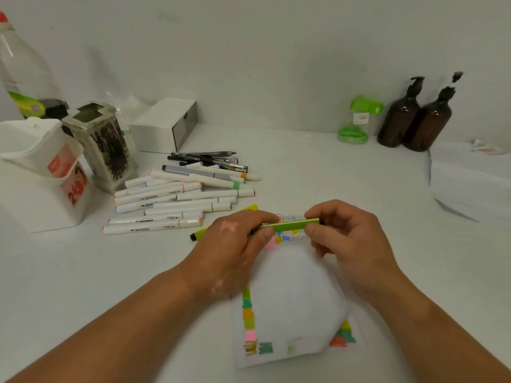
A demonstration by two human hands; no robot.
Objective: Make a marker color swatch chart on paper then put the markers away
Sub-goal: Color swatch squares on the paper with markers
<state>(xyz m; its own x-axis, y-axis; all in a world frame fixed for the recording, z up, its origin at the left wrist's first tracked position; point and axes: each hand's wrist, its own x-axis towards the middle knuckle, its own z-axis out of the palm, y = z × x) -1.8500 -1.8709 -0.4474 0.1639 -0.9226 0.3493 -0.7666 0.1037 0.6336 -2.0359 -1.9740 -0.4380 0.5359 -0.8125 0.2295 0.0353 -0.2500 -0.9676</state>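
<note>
A green marker [290, 225] lies level above the swatch paper [287, 299], held at both ends. My left hand [232, 244] grips its left part, with the black tip sticking out past the hand. My right hand [343, 233] pinches its right end between thumb and fingers. The paper carries coloured swatches down its left edge, along the bottom and near the top, partly hidden by my hands. A pile of white-barrelled markers [171, 203] lies on the table to the left, with several black pens [210, 158] behind them.
A white marker box [47, 172] and a patterned holder [105, 145] stand at the left, a white box [166, 125] behind. Two brown pump bottles [414, 117] and a green container [356, 120] stand at the back right. A paper stack [470, 183] lies right.
</note>
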